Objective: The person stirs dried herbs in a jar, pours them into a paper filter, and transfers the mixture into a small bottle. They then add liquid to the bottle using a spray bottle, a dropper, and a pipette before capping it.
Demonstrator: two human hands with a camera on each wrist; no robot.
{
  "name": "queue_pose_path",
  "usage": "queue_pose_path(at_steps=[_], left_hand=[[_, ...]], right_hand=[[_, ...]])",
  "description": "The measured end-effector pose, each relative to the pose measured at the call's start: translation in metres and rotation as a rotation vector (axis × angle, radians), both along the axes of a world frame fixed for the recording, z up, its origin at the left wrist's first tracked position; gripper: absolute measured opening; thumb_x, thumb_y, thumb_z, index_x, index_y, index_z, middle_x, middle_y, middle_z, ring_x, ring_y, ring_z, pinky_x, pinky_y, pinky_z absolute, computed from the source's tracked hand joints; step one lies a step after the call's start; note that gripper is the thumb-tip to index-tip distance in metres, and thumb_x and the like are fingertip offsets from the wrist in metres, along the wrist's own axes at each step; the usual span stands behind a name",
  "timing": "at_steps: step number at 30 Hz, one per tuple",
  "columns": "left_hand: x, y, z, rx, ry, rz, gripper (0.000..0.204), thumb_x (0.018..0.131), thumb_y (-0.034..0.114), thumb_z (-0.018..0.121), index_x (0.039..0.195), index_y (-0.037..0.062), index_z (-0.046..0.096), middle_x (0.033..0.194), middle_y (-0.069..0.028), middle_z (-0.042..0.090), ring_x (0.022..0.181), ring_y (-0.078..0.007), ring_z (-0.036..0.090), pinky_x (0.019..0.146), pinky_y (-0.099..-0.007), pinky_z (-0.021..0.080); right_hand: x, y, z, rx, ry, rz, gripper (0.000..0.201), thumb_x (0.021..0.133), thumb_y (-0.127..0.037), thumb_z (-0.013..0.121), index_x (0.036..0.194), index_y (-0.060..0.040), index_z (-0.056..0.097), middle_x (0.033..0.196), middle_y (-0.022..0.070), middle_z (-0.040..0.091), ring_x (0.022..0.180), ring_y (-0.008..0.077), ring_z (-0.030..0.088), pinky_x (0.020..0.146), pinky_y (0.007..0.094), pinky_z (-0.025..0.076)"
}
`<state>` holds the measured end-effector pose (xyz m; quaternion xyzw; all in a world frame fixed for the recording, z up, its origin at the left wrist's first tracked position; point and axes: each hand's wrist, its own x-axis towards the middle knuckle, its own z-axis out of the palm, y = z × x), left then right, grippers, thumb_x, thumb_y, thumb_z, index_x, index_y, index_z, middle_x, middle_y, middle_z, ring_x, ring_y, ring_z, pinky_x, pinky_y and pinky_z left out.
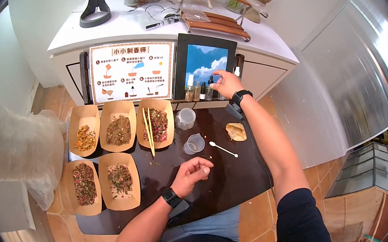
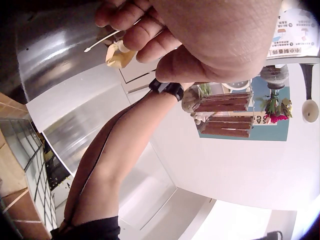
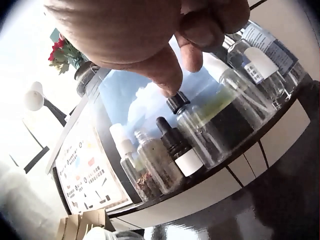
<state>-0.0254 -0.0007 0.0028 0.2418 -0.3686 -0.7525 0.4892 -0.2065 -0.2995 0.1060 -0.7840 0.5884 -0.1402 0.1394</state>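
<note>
While the left hand [image 1: 194,169] rests loosely curled, the right hand [image 1: 225,82] seemingly pinches a dropper bottle [image 3: 192,127].

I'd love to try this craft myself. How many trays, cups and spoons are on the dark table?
Paper trays of dried botanicals: 5
Clear plastic cups: 2
White spoon: 1
Total: 8

5 paper trays [image 1: 86,116], 2 plastic cups [image 1: 185,118], 1 white spoon [image 1: 222,148].
</note>
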Motion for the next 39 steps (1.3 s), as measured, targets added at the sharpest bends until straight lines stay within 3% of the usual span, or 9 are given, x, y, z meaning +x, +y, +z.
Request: queue_pose_path(at_steps=[14,19,23,26,32,39], left_hand=[[-0.001,-0.001,-0.001,0.003,-0.020,0.013,0.027,0.099,0.024,0.066,0.116,0.0024,0.067,0.087,-0.0004,0.066,0.080,-0.0095,0.060,0.077,-0.0259,0.048],[-0.002,0.000,0.000,0.004,-0.018,0.016,0.027,0.099,0.024,0.065,0.116,0.0026,0.067,0.087,-0.0008,0.066,0.080,-0.0096,0.060,0.076,-0.0259,0.048],[-0.002,0.000,-0.002,-0.001,-0.016,0.014,0.026,0.099,0.023,0.065,0.116,0.0027,0.067,0.087,-0.0010,0.066,0.080,-0.0097,0.060,0.076,-0.0259,0.048],[-0.002,0.000,0.001,0.004,-0.021,0.017,0.026,0.099,0.023,0.065,0.115,0.0026,0.067,0.086,-0.0010,0.066,0.079,-0.0097,0.060,0.076,-0.0260,0.047],[-0.003,0.000,0.000,0.010,-0.009,0.013,0.026,0.099,0.023,0.066,0.115,0.0027,0.067,0.086,-0.0010,0.066,0.079,-0.0098,0.061,0.076,-0.0258,0.047],[-0.002,0.000,0.000,0.011,0.001,0.020,0.026,0.099,0.023,0.067,0.115,0.0027,0.067,0.087,-0.0001,0.065,0.080,-0.0096,0.060,0.077,-0.0261,0.048]], right_hand=[[0.005,-0.010,-0.010,-0.060,0.118,-0.056,0.039,0.089,-0.021,0.077,0.123,-0.0073,0.065,0.101,0.0194,0.073,0.101,0.0386,0.070,0.090,0.0488,0.055],[-0.002,-0.006,-0.008,-0.151,0.190,-0.055,0.037,0.090,-0.020,0.076,0.123,-0.0077,0.066,0.114,0.0201,0.070,0.106,0.0408,0.067,0.094,0.0487,0.054],[0.001,-0.002,-0.004,-0.144,0.154,-0.049,0.038,0.089,-0.019,0.076,0.124,-0.0079,0.066,0.118,0.0202,0.069,0.106,0.0406,0.067,0.093,0.0480,0.054],[0.002,-0.005,-0.003,-0.242,0.046,-0.040,0.035,0.087,-0.016,0.076,0.120,-0.0073,0.068,0.112,0.0194,0.070,0.103,0.0389,0.068,0.093,0.0471,0.055],[0.021,0.002,-0.006,-0.120,0.016,0.221,0.040,0.083,-0.015,0.078,0.122,-0.0142,0.072,0.106,0.0181,0.071,0.100,0.0361,0.068,0.092,0.0463,0.055],[0.033,0.006,-0.019,-0.101,0.161,0.206,0.033,0.087,-0.022,0.078,0.118,-0.0120,0.070,0.112,0.0162,0.070,0.107,0.0373,0.066,0.094,0.0468,0.053]])
